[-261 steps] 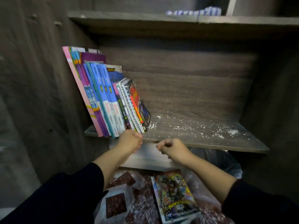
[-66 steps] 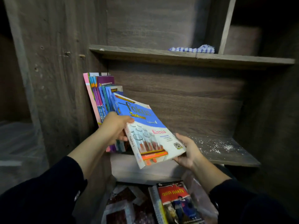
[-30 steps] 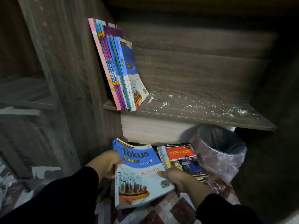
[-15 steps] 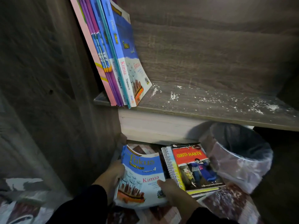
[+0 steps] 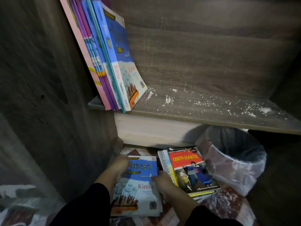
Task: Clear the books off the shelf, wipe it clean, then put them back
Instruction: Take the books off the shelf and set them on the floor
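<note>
Head view, Kimia book [image 5: 140,185] now lower on floor, left hand [image 5: 118,167] and right hand [image 5: 161,180] still gripping its edges.

A blue-and-white Kimia book [image 5: 140,185] is lying flat on the floor beside a red Cerita Hantu book [image 5: 190,170]; remaining books [image 5: 104,56] are leaning left on the dusty wooden shelf [image 5: 211,111].
</note>
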{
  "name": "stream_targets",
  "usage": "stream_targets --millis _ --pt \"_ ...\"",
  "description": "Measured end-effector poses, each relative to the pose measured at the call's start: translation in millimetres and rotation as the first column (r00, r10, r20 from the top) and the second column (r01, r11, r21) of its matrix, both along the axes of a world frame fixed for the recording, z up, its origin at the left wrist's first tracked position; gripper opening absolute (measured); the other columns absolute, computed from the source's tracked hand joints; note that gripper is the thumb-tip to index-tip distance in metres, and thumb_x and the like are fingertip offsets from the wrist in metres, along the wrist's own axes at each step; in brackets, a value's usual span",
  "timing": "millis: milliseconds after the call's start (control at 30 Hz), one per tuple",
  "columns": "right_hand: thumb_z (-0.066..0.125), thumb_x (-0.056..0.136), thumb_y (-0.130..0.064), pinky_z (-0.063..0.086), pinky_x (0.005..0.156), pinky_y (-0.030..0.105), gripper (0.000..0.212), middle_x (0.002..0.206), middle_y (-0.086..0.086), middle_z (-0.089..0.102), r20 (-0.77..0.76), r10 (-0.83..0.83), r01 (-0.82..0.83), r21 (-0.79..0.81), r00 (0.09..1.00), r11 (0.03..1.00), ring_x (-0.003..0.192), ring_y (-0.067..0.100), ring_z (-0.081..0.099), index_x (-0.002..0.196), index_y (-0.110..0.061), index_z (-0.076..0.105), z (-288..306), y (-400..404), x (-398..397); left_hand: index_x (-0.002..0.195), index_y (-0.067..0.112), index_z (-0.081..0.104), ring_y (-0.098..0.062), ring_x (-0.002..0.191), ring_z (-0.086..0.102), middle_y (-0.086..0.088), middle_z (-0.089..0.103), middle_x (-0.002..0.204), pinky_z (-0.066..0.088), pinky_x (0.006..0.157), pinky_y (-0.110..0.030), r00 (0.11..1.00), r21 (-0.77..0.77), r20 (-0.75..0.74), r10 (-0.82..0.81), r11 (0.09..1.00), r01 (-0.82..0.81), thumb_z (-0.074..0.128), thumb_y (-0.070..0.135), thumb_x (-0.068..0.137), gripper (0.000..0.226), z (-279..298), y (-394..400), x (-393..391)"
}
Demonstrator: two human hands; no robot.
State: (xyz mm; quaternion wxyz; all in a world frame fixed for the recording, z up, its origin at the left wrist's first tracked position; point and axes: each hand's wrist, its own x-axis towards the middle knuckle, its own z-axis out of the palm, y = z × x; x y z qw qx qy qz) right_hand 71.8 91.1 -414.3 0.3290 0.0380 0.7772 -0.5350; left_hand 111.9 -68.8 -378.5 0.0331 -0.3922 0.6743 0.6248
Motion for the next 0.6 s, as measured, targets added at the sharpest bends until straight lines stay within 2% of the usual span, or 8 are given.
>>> stream_targets --millis 67,133,200,300,400,433,533,600 --pt "0.052 0.089 -0.004 0.056 0.068 0.032 0.008 0.099 0.013 0.068 -0.082 0.017 -0.016 0.016 0.996 1.0 0.079 0.023 0.066 0.093 -0.005 0.06 17 2 -2 0.066 0.011 0.048 -0.022 0.062 0.046 -0.016 0.047 0.069 0.035 0.057 -0.027 0.999 -0.05 -0.027 0.032 0.998 -0.034 0.048 -0.011 0.085 0.029 17 3 2" --pt "0.052 0.091 -0.006 0.05 0.053 0.018 0.005 0.094 0.01 0.066 -0.136 0.009 -0.012 -0.019 0.991 1.0 0.069 0.014 0.059 0.093 -0.008 0.057 38 6 0 0.067 0.01 0.049 -0.021 0.057 0.046 -0.015 0.047 0.067 0.032 0.053 -0.025 0.995 -0.066 -0.061 0.081 0.994 -0.085 0.047 -0.01 0.087 0.029 35 7 6" --pt "0.052 0.092 -0.008 0.04 0.044 0.011 0.01 0.078 0.003 0.06 -0.233 -0.004 -0.011 -0.063 0.972 0.998 0.062 0.008 0.051 0.085 -0.012 0.058 62 10 0 0.066 0.01 0.05 -0.021 0.054 0.046 -0.015 0.048 0.066 0.034 0.053 -0.026 0.987 -0.099 -0.118 0.107 0.988 -0.119 0.044 -0.011 0.088 0.031 56 8 12" --pt "0.054 0.091 -0.008 0.04 0.057 0.017 0.022 0.068 -0.003 0.058 -0.366 -0.012 -0.05 -0.16 0.931 0.986 0.064 0.008 0.051 0.073 -0.017 0.061 103 14 2 0.064 0.012 0.058 -0.034 0.068 0.06 -0.021 0.062 0.074 0.044 0.064 -0.032 0.955 -0.227 -0.219 0.199 0.942 -0.249 0.049 -0.007 0.083 0.029 91 2 22" --pt "0.054 0.092 -0.006 0.043 0.06 0.022 0.023 0.073 0.0 0.061 -0.411 -0.09 -0.033 -0.284 0.907 0.958 0.068 0.013 0.055 0.073 -0.018 0.061 150 13 1 0.08 0.011 0.068 -0.033 0.086 0.066 -0.016 0.07 0.09 0.054 0.076 -0.033 0.922 -0.427 -0.325 0.21 0.837 -0.341 0.054 0.006 0.083 0.015 142 -4 31" --pt "0.054 0.092 -0.007 0.044 0.059 0.024 0.022 0.073 0.002 0.061 -0.429 -0.105 -0.032 -0.3 0.897 0.954 0.067 0.016 0.055 0.073 -0.018 0.061 165 10 -2 0.085 0.011 0.069 -0.031 0.087 0.065 -0.013 0.07 0.092 0.053 0.075 -0.031 0.913 -0.484 -0.361 0.192 0.798 -0.359 0.055 0.008 0.084 0.015 163 -3 35" --pt "0.055 0.091 -0.009 0.046 0.059 0.026 0.019 0.072 -0.001 0.06 -0.559 -0.079 -0.089 -0.267 0.825 0.96 0.07 0.017 0.056 0.077 -0.02 0.062 204 -4 -9 0.085 0.009 0.067 -0.018 0.071 0.061 -0.008 0.068 0.089 0.044 0.056 -0.021 0.882 -0.588 -0.462 0.096 0.711 -0.386 0.053 0.008 0.088 0.015 214 -1 42" --pt "0.059 0.089 -0.01 0.048 0.068 0.026 0.009 0.077 -0.004 0.062 -0.656 -0.026 -0.14 -0.199 0.755 0.97 0.076 0.015 0.058 0.087 -0.018 0.064 225 -21 -12 0.095 0.007 0.071 -0.019 0.077 0.064 -0.007 0.07 0.097 0.049 0.058 -0.023 0.849 -0.61 -0.526 0.048 0.675 -0.415 0.052 0.009 0.09 0.019 238 -3 42"
